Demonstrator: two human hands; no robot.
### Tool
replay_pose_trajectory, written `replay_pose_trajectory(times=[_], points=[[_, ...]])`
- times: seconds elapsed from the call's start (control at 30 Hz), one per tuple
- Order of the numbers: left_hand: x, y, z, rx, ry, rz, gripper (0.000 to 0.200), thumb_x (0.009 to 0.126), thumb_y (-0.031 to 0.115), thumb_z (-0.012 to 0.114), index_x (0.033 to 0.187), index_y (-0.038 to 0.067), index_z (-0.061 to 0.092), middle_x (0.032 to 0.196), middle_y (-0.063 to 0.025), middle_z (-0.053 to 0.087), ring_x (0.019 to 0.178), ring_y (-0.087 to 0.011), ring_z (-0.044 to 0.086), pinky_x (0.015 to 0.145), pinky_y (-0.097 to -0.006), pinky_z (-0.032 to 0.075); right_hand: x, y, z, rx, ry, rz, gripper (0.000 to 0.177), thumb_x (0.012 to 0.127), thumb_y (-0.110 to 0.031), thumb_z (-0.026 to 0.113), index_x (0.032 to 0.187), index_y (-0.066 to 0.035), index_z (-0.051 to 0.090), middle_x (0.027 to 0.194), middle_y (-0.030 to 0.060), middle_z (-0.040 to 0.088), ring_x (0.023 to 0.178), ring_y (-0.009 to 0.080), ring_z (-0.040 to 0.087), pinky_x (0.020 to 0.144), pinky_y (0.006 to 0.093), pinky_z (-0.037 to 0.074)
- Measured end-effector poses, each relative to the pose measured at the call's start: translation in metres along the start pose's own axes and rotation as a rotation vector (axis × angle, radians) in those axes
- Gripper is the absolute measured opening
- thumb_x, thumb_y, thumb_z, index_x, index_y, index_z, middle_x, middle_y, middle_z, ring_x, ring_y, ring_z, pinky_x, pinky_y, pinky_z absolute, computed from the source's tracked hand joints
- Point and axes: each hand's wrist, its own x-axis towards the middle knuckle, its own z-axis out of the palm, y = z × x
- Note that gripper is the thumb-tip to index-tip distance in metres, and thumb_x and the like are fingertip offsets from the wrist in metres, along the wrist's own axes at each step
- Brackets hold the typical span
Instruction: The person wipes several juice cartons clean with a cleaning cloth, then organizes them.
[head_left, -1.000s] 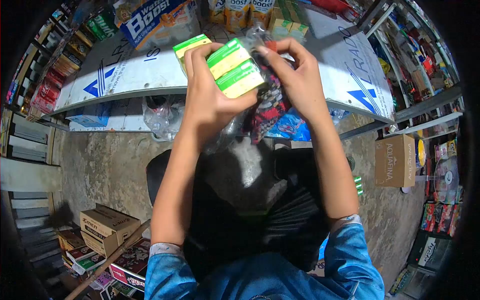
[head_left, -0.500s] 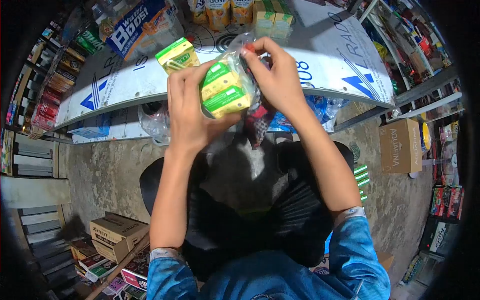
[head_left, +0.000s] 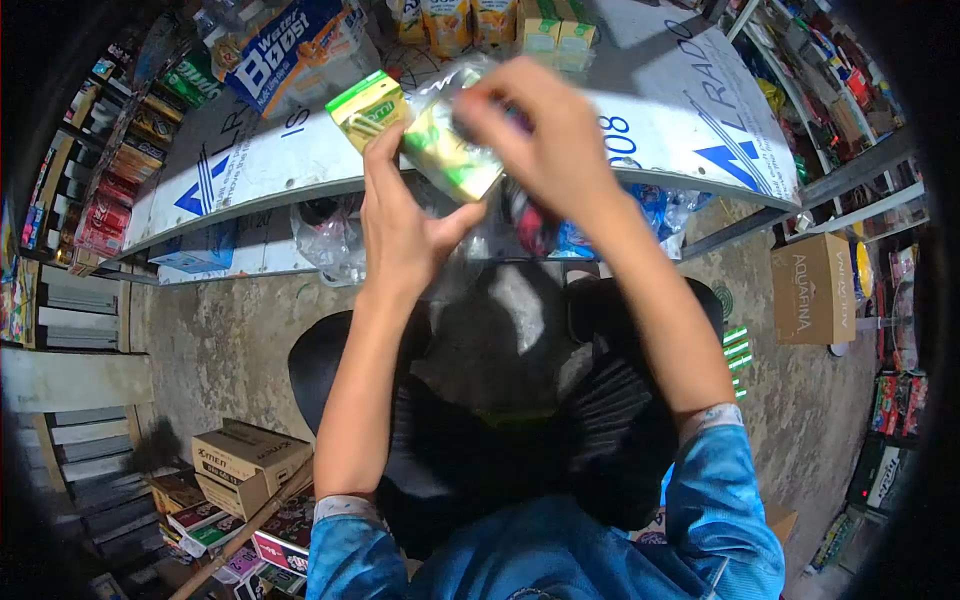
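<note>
My left hand (head_left: 400, 225) grips a pack of small green-and-yellow drink cartons (head_left: 455, 165) from the left and below, its thumb under the near corner. Clear plastic wrap (head_left: 455, 80) lies loosely around the top of the pack. At the pack's upper right, my right hand (head_left: 545, 125) is blurred by motion, its fingers curled in against the plastic. Just beyond my left fingertips, another green-and-yellow carton (head_left: 368, 112) stands on the silver-white shelf (head_left: 680, 140). Something dark and red (head_left: 530, 225) shows partly below my right hand.
A blue Water Boost pack (head_left: 295, 55), orange pouches (head_left: 447, 25) and more green cartons (head_left: 557, 28) stand farther back on the shelf. Plastic bags (head_left: 335, 240) lie underneath. An Aquafina box (head_left: 815, 290) is at right, an X-Men box (head_left: 245, 465) at lower left.
My right hand has swung up and to the left over the wrap. The carton pack has tilted in my left hand, whose fingers have shifted lower. The view has moved slightly.
</note>
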Motion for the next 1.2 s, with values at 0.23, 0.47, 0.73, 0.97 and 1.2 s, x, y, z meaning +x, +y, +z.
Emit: replay_pose_trajectory(times=[0.23, 0.47, 0.73, 0.97, 1.2], points=[[0.002, 0.005, -0.004, 0.091, 0.005, 0.187, 0.092, 0.062, 0.009, 0.089, 0.141, 0.0, 0.042, 0.132, -0.0246, 0.054, 0.121, -0.0445, 0.057, 0.103, -0.0473, 0.05, -0.005, 0.007, -0.001, -0.027, -0.008, -0.09, 0.02, 0.09, -0.026, 0.075, 0.102, -0.01, 0.072, 0.097, 0.0077, 0.069, 0.079, 0.0303, 0.07, 0.068, 0.0386, 0.056], [0.01, 0.009, -0.006, 0.169, 0.062, 0.127, 0.084, 0.064, 0.014, 0.09, 0.139, 0.0, 0.053, 0.129, -0.0217, 0.061, 0.116, -0.0426, 0.058, 0.102, -0.0466, 0.049, -0.011, -0.001, -0.01, -0.027, -0.092, -0.046, 0.016, 0.09, -0.025, 0.075, 0.095, -0.01, 0.074, 0.098, 0.0094, 0.07, 0.08, 0.0317, 0.07, 0.068, 0.0399, 0.055], [0.005, 0.016, -0.008, 0.211, 0.001, 0.107, 0.079, 0.072, 0.024, 0.088, 0.14, 0.001, 0.056, 0.13, -0.0231, 0.06, 0.119, -0.0429, 0.057, 0.102, -0.0481, 0.048, -0.007, 0.019, -0.027, -0.057, -0.039, 0.076, 0.019, 0.089, -0.022, 0.078, 0.099, -0.006, 0.073, 0.095, 0.0115, 0.07, 0.087, 0.0311, 0.069, 0.078, 0.0384, 0.055], [0.015, 0.024, -0.005, -0.756, 0.088, -0.429, 0.058, 0.094, 0.027, 0.073, 0.138, -0.005, 0.055, 0.13, -0.0174, 0.063, 0.116, -0.027, 0.065, 0.102, -0.0364, 0.05, 0.004, -0.016, -0.04, 0.418, 0.151, 0.355, 0.02, 0.096, -0.02, 0.076, 0.102, -0.002, 0.073, 0.095, 0.0018, 0.073, 0.092, 0.0088, 0.062, 0.086, 0.0258, 0.049], [0.02, 0.03, -0.006, -1.449, 0.063, -0.617, 0.052, 0.105, 0.041, 0.05, 0.139, 0.002, 0.056, 0.13, -0.0118, 0.067, 0.117, -0.021, 0.067, 0.1, -0.0363, 0.052, -0.003, -0.057, -0.033, 0.412, 0.146, 0.37, 0.022, 0.098, -0.022, 0.072, 0.094, -0.001, 0.069, 0.083, 0.0031, 0.066, 0.081, 0.0086, 0.06, 0.074, 0.026, 0.049]])
